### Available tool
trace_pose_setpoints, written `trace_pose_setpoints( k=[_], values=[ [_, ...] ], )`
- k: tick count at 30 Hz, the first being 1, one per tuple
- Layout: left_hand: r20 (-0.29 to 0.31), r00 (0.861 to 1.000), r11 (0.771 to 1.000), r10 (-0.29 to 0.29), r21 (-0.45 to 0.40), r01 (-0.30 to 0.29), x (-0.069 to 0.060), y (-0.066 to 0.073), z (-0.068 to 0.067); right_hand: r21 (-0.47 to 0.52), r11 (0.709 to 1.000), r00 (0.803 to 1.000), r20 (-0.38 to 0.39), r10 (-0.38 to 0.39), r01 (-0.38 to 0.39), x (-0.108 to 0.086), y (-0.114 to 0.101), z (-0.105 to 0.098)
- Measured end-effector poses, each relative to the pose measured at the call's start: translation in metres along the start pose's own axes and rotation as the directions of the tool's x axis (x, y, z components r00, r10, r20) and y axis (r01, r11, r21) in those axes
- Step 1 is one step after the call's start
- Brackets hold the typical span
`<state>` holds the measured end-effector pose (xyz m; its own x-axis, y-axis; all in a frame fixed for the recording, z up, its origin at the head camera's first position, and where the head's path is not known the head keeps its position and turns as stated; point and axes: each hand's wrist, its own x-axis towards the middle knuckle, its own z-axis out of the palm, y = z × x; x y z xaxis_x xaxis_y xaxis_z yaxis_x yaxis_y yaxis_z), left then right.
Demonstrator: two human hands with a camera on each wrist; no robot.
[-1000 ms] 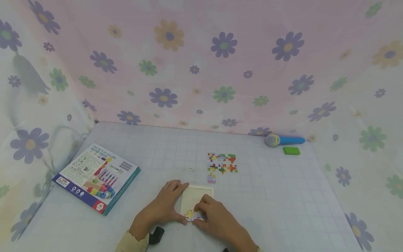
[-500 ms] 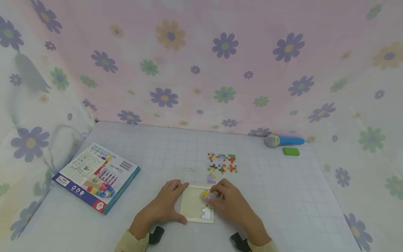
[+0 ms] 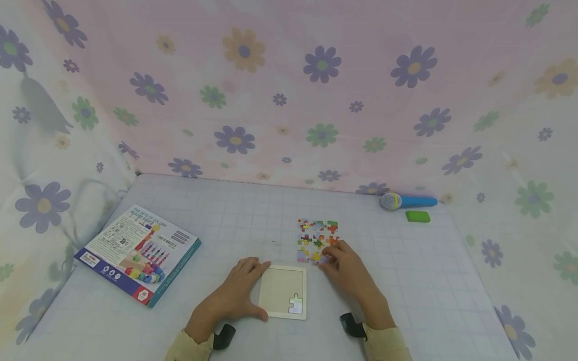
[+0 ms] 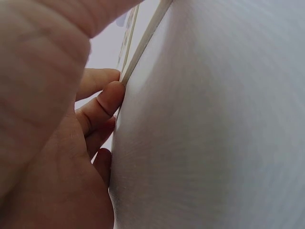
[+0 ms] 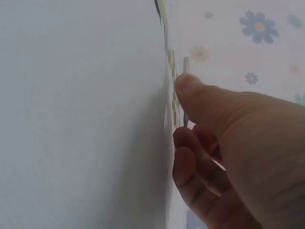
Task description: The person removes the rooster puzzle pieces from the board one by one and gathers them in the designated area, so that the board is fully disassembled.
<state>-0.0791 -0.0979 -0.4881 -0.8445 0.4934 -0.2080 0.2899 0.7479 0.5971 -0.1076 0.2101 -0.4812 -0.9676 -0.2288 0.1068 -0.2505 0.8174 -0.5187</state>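
Note:
My left hand (image 3: 239,293) holds the left side of a shallow wooden puzzle tray (image 3: 282,286), with index finger by its top-left corner and thumb by its bottom-left corner. A single pale puzzle-piece shape (image 3: 295,305) shows in the tray's lower right corner. To the upper right, my right hand (image 3: 345,265) pinches a jigsaw piece (image 3: 316,257) at the bottom row of the loose jigsaw pieces (image 3: 318,233); the fingers partly cover it. In the left wrist view, fingertips (image 4: 114,95) touch the tray's edge. The right wrist view shows the right thumb (image 5: 190,88) beside thin piece edges.
A boxed toy set (image 3: 140,253) lies on the left of the table. At the back right are a blue toy microphone (image 3: 408,201) and a green block (image 3: 417,216). A flower-patterned curtain (image 3: 289,100) hangs behind and at both sides.
My right hand has lifted a jigsaw piece out of the tray's lower part and carried it up and right to the group of loose pieces. The left hand has stayed on the tray.

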Motion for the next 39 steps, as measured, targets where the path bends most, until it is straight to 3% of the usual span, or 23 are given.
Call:
trace_pose_setpoints(
  k=[18,30,39],
  values=[
    [-0.001,1.0,1.0,-0.013,-0.009,0.013,0.0002,-0.0022,0.0013,-0.05,0.997,0.998,-0.013,0.063,-0.063,0.0028,0.001,0.0054],
    [0.005,1.0,1.0,-0.006,-0.022,0.006,-0.0001,0.0006,-0.0008,-0.025,0.983,0.983,0.023,0.183,-0.182,0.0005,0.0026,0.0044],
    [-0.005,1.0,1.0,0.008,-0.015,-0.008,0.0015,-0.0033,0.0028,-0.042,0.986,0.987,-0.01,0.16,-0.16,-0.0001,0.0038,0.0069]
  ],
)
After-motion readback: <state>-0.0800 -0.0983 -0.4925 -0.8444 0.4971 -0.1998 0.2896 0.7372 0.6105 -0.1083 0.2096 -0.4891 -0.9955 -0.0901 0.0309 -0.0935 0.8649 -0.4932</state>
